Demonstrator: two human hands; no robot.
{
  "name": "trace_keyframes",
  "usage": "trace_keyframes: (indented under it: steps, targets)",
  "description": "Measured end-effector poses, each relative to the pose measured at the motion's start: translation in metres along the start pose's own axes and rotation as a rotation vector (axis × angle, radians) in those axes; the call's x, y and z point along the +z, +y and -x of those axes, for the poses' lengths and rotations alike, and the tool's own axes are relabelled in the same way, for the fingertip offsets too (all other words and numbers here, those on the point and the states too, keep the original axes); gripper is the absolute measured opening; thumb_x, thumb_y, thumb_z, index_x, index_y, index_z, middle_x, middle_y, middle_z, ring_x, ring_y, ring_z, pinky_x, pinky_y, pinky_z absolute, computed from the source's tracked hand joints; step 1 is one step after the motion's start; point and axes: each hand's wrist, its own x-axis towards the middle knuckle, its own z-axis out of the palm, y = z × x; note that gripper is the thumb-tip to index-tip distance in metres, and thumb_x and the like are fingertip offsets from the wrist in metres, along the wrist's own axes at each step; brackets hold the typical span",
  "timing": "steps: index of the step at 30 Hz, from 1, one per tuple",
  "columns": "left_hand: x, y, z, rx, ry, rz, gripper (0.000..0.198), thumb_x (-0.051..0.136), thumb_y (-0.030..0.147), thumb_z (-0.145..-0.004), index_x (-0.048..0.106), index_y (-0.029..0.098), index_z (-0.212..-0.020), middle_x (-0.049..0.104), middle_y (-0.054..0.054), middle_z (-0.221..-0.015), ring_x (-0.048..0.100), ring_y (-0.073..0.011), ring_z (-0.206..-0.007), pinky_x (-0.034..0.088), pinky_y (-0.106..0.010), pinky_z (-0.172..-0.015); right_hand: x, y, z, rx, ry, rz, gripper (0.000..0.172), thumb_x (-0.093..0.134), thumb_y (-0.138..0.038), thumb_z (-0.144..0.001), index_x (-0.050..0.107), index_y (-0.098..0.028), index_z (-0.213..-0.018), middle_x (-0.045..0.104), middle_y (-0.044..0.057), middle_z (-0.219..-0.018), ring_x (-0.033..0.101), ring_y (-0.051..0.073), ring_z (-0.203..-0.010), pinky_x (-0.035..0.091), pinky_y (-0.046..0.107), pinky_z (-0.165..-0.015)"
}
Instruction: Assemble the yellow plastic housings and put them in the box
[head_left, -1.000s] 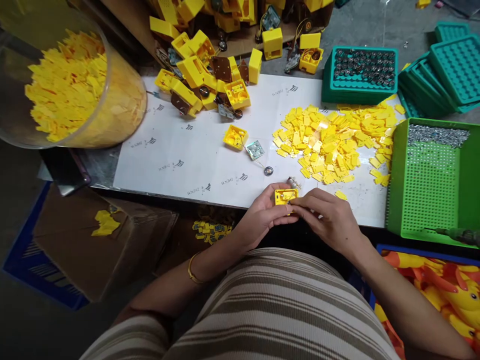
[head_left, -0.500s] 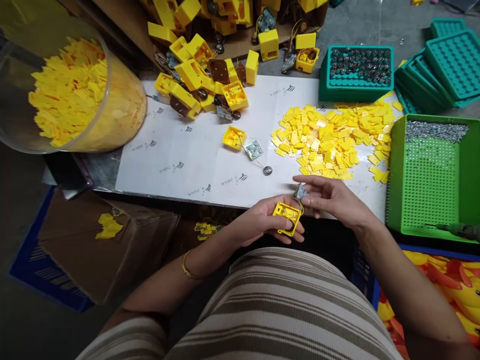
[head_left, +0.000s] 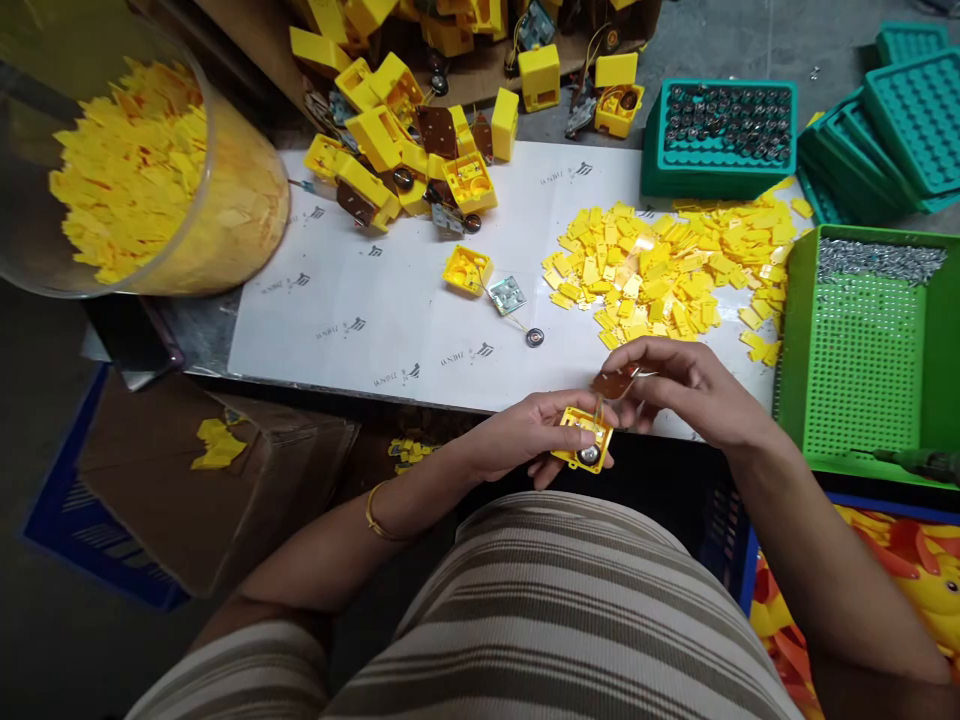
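The left hand [head_left: 517, 440] is keeping its grip clamped on a yellow case [head_left: 598, 436] at the desk's [head_left: 315, 345] near edge, with a disc [head_left: 590, 456] sitting inside. The right hand [head_left: 694, 390] is pinching a brown board [head_left: 611, 384] just beyond the case, while tabs [head_left: 652, 275] are lying heaped beside the green basket [head_left: 862, 390].

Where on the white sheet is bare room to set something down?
Widest: the white sheet between the clear tub and lone circuit board. Smaller: between the heaped yellow boxes and yellow chips. Crowded: the chip-covered right, beside the green basket.
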Motion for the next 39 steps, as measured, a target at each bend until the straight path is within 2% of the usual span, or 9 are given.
trace_keyframes:
  steps: [3,7,14,20,23,26,32,36,39]
  targets:
    - [0.002,-0.002,-0.003,0.037,0.120,-0.059,0.028,0.060,0.034,-0.083,0.057,0.018,-0.106,0.070,-0.003,-0.084,0.045,-0.0017,-0.034,0.027,-0.014,-0.033,0.009,0.000,0.002,-0.059,0.070,-0.018,0.025,0.065,-0.031,-0.081,0.059,-0.018,-0.102,0.066,0.002,-0.080,0.066,0.014,-0.064,0.053,0.021,-0.048]
    - [0.001,-0.004,-0.004,0.074,0.221,-0.120,0.027,0.058,0.034,-0.083,0.057,0.019,-0.106,0.064,0.002,-0.078,0.050,-0.0029,-0.037,0.031,-0.014,-0.034,0.021,0.005,0.004,-0.157,0.222,-0.009,0.044,0.070,-0.025,-0.078,0.049,-0.024,-0.117,0.066,-0.001,-0.087,0.066,0.011,-0.066,0.057,0.022,-0.058]
    - [-0.004,0.001,0.002,-0.022,-0.026,-0.027,0.035,0.049,0.048,-0.088,0.056,0.019,-0.107,0.070,-0.004,-0.089,0.055,-0.0054,-0.040,0.034,-0.015,-0.034,0.015,0.011,0.004,-0.171,0.190,0.166,0.034,0.065,-0.032,-0.083,0.059,-0.018,-0.114,0.069,0.006,-0.094,0.067,0.016,-0.082,0.058,0.032,-0.075]
    - [0.000,-0.001,0.000,-0.021,0.080,-0.146,0.036,0.046,0.049,-0.089,0.060,0.017,-0.102,0.068,-0.004,-0.084,0.053,-0.0037,-0.039,0.031,-0.012,-0.033,0.008,-0.002,0.012,-0.179,0.181,0.712,0.020,0.057,-0.032,-0.089,0.064,-0.020,-0.102,0.067,0.004,-0.088,0.060,0.012,-0.067,0.049,0.025,-0.060]
    - [0.003,-0.003,-0.004,0.040,0.204,-0.224,0.031,0.050,0.042,-0.088,0.061,0.017,-0.104,0.063,-0.001,-0.078,0.053,-0.0038,-0.039,0.032,-0.012,-0.033,0.017,-0.006,0.014,-0.125,0.131,0.489,0.019,0.051,-0.030,-0.092,0.060,-0.020,-0.104,0.065,0.001,-0.080,0.060,0.010,-0.059,0.048,0.022,-0.051]
    - [0.004,-0.003,-0.007,0.086,0.275,-0.157,0.030,0.050,0.036,-0.088,0.057,0.019,-0.112,0.061,0.000,-0.078,0.056,-0.0056,-0.042,0.036,-0.013,-0.034,0.028,-0.003,0.015,-0.137,0.161,0.289,0.017,0.054,-0.031,-0.090,0.060,-0.019,-0.100,0.065,0.003,-0.086,0.065,0.013,-0.067,0.052,0.022,-0.053]
    - [-0.002,0.002,-0.007,0.144,0.247,0.083,0.034,0.043,0.037,-0.089,0.054,0.021,-0.117,0.062,-0.004,-0.087,0.063,-0.0123,-0.058,0.043,-0.017,-0.038,0.035,0.014,0.013,-0.368,0.397,0.446,0.037,0.065,-0.021,-0.083,0.052,-0.024,-0.117,0.062,0.003,-0.102,0.062,0.012,-0.079,0.053,0.023,-0.064]
    - [-0.004,0.001,-0.007,0.182,0.249,0.069,0.033,0.045,0.036,-0.090,0.056,0.023,-0.118,0.061,-0.005,-0.092,0.061,-0.0118,-0.066,0.045,-0.016,-0.042,0.034,0.012,0.015,-0.429,0.333,0.547,0.012,0.065,-0.017,-0.082,0.059,-0.021,-0.092,0.065,0.000,-0.086,0.060,0.011,-0.072,0.048,0.022,-0.059]
    - [-0.003,0.002,-0.007,0.209,0.269,0.036,0.033,0.046,0.035,-0.090,0.058,0.026,-0.120,0.059,-0.005,-0.099,0.058,-0.0105,-0.071,0.044,-0.014,-0.043,0.035,0.008,0.020,-0.479,0.229,0.668,0.012,0.058,-0.012,-0.086,0.062,-0.021,-0.093,0.067,0.003,-0.089,0.062,0.014,-0.083,0.051,0.026,-0.071]
